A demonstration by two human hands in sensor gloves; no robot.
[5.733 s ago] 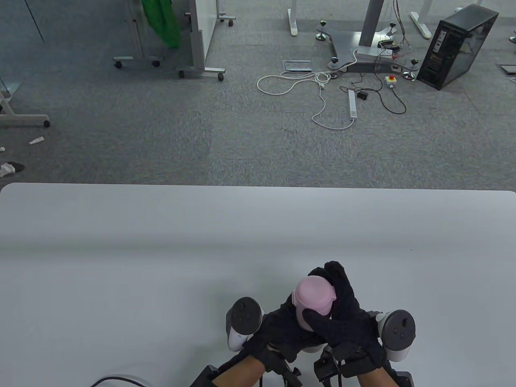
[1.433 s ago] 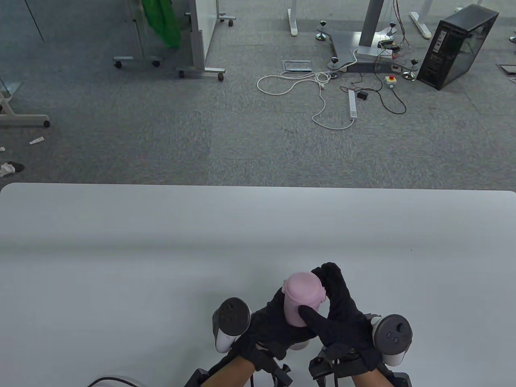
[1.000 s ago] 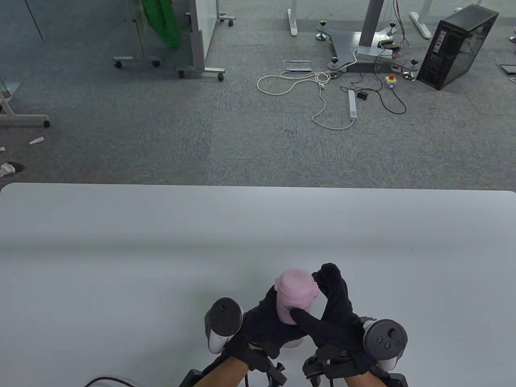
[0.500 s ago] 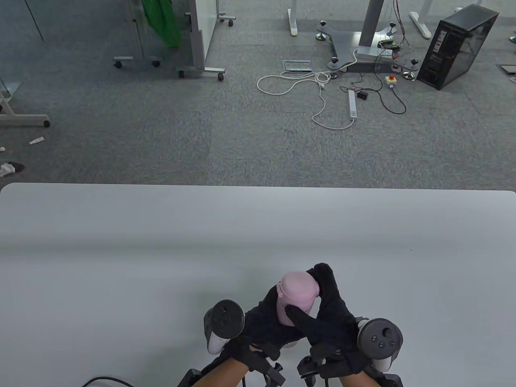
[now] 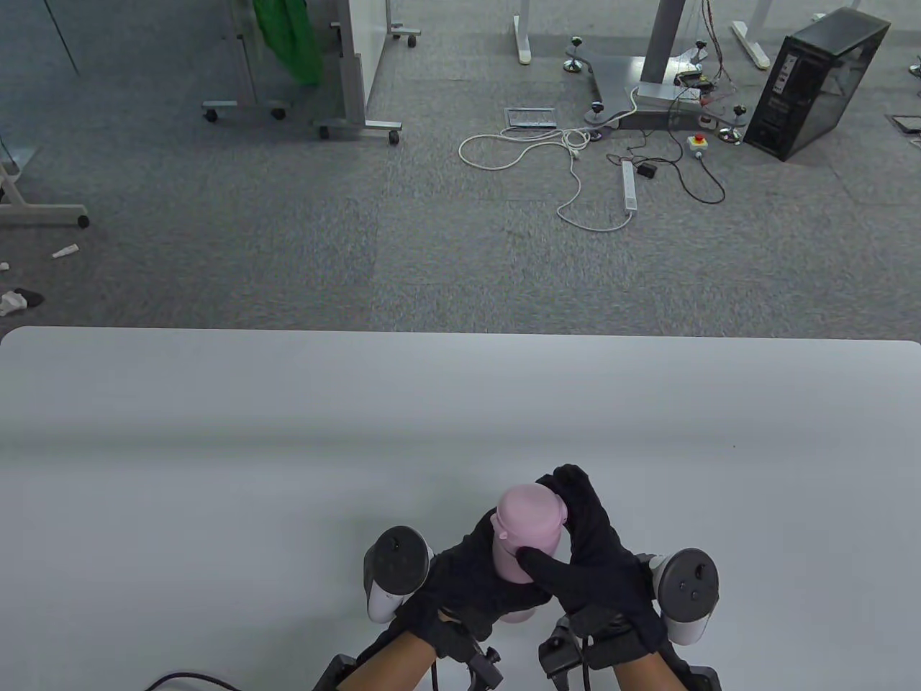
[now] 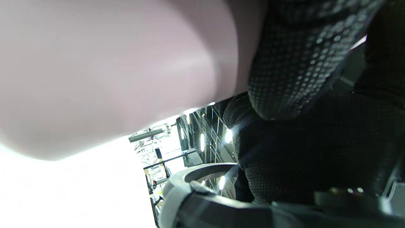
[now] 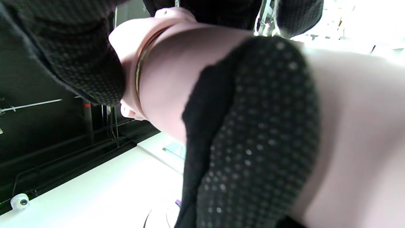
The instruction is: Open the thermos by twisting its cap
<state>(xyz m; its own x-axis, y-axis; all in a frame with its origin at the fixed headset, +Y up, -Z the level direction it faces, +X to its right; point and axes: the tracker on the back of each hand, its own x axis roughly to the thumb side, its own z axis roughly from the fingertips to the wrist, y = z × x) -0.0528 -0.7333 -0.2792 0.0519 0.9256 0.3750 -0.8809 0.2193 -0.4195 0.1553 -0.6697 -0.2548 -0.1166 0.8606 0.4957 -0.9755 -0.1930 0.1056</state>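
A pink thermos (image 5: 519, 547) is held near the table's front edge, tilted away from me, with its pink cap (image 5: 530, 507) on top. My left hand (image 5: 475, 572) wraps around the body from the left. My right hand (image 5: 583, 540) grips the cap, fingers curled over its far right side and thumb on the near side. In the right wrist view the cap (image 7: 126, 47) meets the body (image 7: 348, 126) at a thin ring. In the left wrist view the pink body (image 6: 110, 72) fills the frame beside a gloved finger (image 6: 294, 60).
The white table (image 5: 216, 446) spreads to the left, right and far side. A black cable (image 5: 187, 678) lies at the front edge on the left. Beyond the table is grey carpet with cables and a black computer case (image 5: 817, 83).
Both hands and the thermos have drifted slightly left over the last seconds. The right hand has turned on the cap, and its tracker has swung round.
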